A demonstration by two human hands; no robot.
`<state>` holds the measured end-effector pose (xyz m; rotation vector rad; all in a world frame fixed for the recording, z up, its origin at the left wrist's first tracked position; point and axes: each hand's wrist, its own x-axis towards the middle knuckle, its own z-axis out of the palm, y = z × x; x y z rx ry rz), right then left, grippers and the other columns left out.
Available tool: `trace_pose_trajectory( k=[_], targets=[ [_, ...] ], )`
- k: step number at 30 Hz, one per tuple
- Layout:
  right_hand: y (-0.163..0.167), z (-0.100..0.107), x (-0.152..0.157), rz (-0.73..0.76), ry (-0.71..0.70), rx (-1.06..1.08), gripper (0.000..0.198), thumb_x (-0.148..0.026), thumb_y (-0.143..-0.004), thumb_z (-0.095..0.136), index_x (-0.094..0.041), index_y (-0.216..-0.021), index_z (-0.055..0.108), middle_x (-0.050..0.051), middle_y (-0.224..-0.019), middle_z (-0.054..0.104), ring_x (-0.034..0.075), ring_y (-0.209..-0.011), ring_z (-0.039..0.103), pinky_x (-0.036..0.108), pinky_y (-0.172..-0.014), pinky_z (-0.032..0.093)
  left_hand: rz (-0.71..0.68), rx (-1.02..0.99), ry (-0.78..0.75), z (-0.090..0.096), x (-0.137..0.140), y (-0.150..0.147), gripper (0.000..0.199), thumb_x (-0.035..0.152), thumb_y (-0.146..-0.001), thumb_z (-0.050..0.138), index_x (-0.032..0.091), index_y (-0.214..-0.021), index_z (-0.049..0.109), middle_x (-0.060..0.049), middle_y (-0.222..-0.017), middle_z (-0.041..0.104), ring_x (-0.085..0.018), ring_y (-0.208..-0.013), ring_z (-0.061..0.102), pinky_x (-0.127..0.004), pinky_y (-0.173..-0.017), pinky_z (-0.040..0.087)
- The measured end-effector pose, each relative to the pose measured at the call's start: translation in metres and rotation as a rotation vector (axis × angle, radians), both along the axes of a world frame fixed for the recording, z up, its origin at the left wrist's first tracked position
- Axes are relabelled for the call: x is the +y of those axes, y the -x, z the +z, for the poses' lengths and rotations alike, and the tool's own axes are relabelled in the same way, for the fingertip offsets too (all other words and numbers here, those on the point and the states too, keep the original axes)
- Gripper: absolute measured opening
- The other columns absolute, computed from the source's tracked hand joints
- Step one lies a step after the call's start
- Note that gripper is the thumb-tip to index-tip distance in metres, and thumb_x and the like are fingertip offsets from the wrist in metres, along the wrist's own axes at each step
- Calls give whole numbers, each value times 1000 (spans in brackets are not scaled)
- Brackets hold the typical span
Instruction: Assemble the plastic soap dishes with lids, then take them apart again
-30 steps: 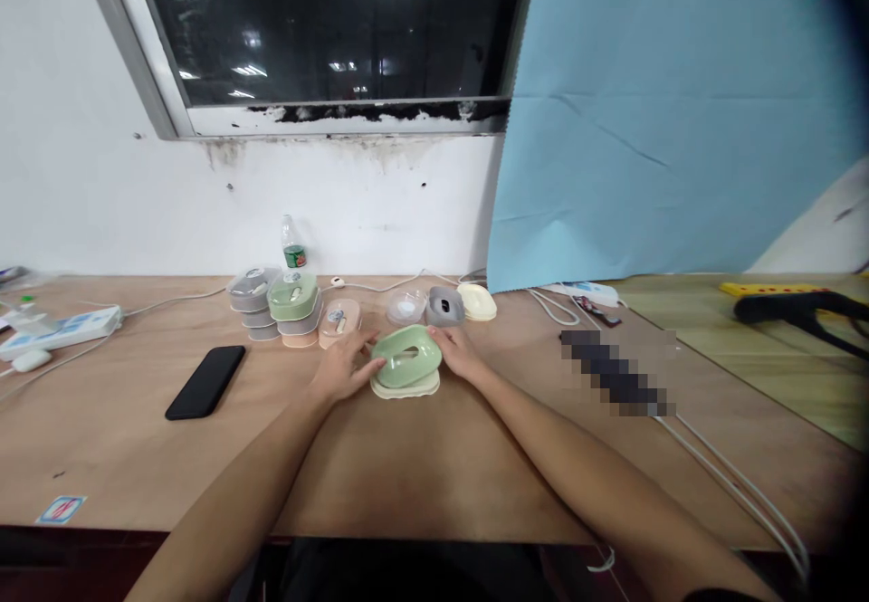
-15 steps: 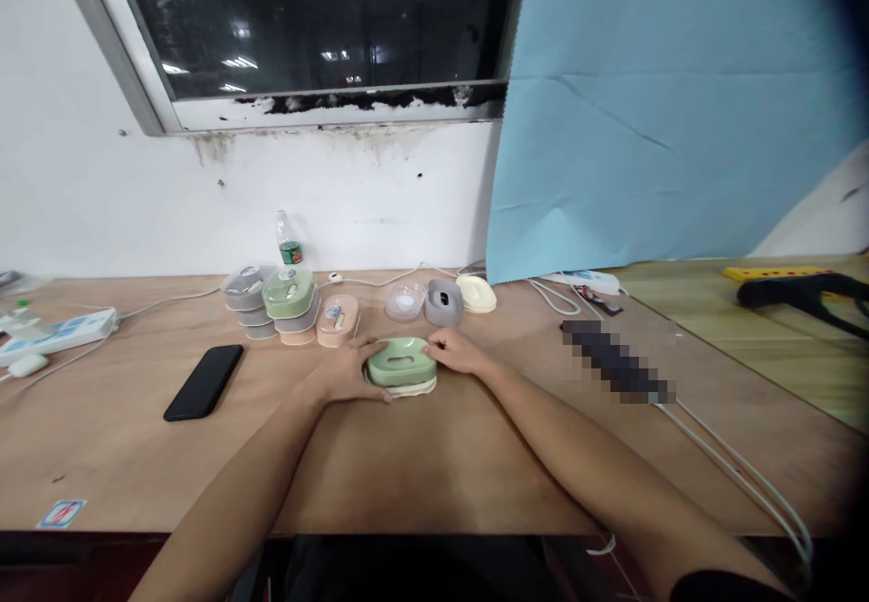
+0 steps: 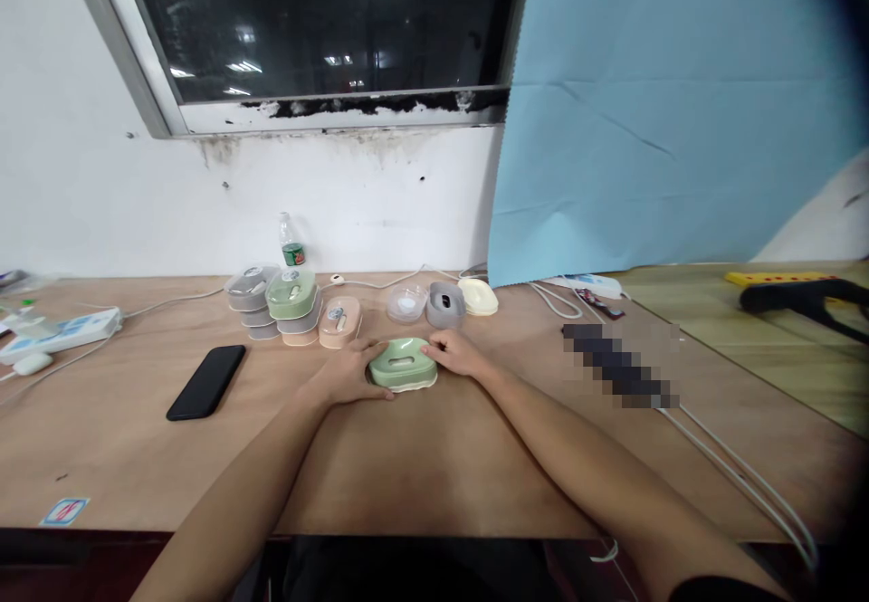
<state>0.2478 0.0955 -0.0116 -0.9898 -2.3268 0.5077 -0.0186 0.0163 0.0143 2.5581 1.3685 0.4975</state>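
Note:
A rounded green plastic box [image 3: 404, 368] with a long slot in its sunken top lies in front of me, with a thin cream rim [image 3: 415, 388] showing under it. My left hand [image 3: 348, 374] wraps round its left side, thumb low at the front and fingers behind. At the right end, my right hand [image 3: 453, 351] is closed, its curled fingers on the box's edge. Just behind are a clear lid [image 3: 405, 303], a grey box part [image 3: 445, 304] with a dark slot and a shallow cream part [image 3: 478, 296].
Stacked lidded boxes, grey [image 3: 250, 289] and green [image 3: 291, 294], stand back left beside a peach box [image 3: 340, 322] and a bottle [image 3: 291, 242]. A black phone [image 3: 206, 383] lies left. Power strips [image 3: 64, 332], cables and a blurred dark object [image 3: 617, 365] are also on the table.
The green box sits lower, and less of the cream part shows below it. Both hands keep their places on it. The whole view has shifted slightly.

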Motion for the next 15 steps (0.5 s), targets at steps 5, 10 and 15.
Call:
trace_pose_trajectory(
  k=[5,10,15],
  targets=[
    [3,0,4,-181,-30,118,49,-53,-90,42,-18,-54,40,-4,-50,38,10,-51,38,24,-50,23,-21,-23,-7,1,0,0,98,70,-61,68,21,-141,41,-12,-135,48,-32,-121,48,-40,-102,38],
    [9,2,15,-258,-59,251,36,-49,-91,42,-19,-86,61,-2,-61,54,14,-57,49,25,-55,34,-27,-30,-25,-2,3,0,100,73,-58,68,20,-139,43,-13,-134,49,-33,-120,49,-42,-102,38],
    [18,0,27,-194,-20,169,46,-38,-91,45,-21,-134,49,0,-69,62,16,-61,53,28,-62,41,-8,-43,-20,-4,4,1,93,74,-63,64,21,-137,45,-12,-134,50,-32,-121,49,-43,-102,38]
  ],
)
